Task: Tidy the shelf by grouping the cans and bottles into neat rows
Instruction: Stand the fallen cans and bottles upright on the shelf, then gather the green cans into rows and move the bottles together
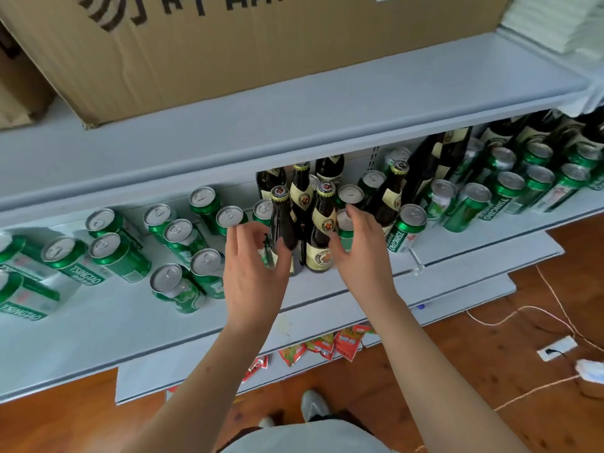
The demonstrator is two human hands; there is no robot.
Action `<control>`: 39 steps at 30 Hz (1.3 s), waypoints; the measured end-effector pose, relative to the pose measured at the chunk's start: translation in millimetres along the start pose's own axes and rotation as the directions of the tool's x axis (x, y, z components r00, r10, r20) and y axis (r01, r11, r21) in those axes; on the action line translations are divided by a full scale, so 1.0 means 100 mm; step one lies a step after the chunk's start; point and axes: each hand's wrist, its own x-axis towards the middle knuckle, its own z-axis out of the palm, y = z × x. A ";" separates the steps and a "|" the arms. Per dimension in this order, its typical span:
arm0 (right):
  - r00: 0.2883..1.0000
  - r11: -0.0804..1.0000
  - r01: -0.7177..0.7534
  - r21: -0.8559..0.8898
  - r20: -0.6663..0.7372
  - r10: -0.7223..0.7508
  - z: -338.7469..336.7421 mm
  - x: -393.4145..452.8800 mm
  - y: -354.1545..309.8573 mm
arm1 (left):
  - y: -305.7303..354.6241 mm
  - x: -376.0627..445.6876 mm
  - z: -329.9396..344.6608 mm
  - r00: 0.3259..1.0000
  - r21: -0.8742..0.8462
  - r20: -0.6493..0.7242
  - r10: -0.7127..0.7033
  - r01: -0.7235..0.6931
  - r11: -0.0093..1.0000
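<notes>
Several dark brown beer bottles with gold caps and cream labels stand clustered mid-shelf; the two front ones are a left bottle and a right bottle. My left hand is open beside the left bottle, its thumb against the glass. My right hand is open on the other side, fingers spread against a green can just right of the right bottle. Green Tsingtao cans stand scattered to the left. More cans and bottles fill the right side.
The grey shelf has bare space along its front edge. An upper shelf carries a large cardboard box. Red snack packets hang on a lower shelf. Cables and a power strip lie on the wooden floor.
</notes>
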 end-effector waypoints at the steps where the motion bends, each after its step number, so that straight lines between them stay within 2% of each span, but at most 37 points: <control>1: 0.998 1.000 -0.021 -0.013 -0.059 0.020 -0.07 -0.03 -0.01 | 0.04 -0.02 0.01 0.999 -0.030 0.023 0.048 -0.047 0.998; 3: 0.987 0.995 -0.088 -0.034 -0.140 0.083 -0.23 -0.07 -0.01 | 0.10 -0.04 0.07 0.989 -0.082 0.071 0.126 -0.120 0.989; 9: 0.955 0.974 -0.223 -0.047 -0.213 0.209 -0.67 -0.15 0.08 | 0.30 -0.12 0.30 0.952 -0.264 0.195 0.235 -0.180 0.948; 17: 0.833 0.908 -0.418 -0.006 -0.403 0.381 -1.59 -0.31 0.60 | 0.97 -0.47 0.90 0.780 -0.412 0.496 0.381 -0.175 0.894; 20: 0.788 0.898 -0.438 0.039 -0.465 0.405 -1.98 -0.30 0.95 | 1.27 -0.63 1.28 0.724 -0.436 0.546 0.421 -0.183 0.881; 24: 0.746 0.889 -0.453 0.071 -0.516 0.421 -2.51 -0.20 1.63 | 1.77 -0.89 1.91 0.681 -0.429 0.611 0.404 -0.144 0.892; 32: 0.726 0.870 -0.479 0.116 -0.505 0.467 -3.80 0.06 3.25 | 3.21 -1.44 3.39 0.655 -0.442 0.665 0.359 -0.042 0.896; 39: 0.686 0.795 -0.569 0.211 -0.410 0.601 -4.52 0.57 4.47 | 4.17 -1.31 4.56 0.692 -0.392 0.655 0.303 -0.031 0.919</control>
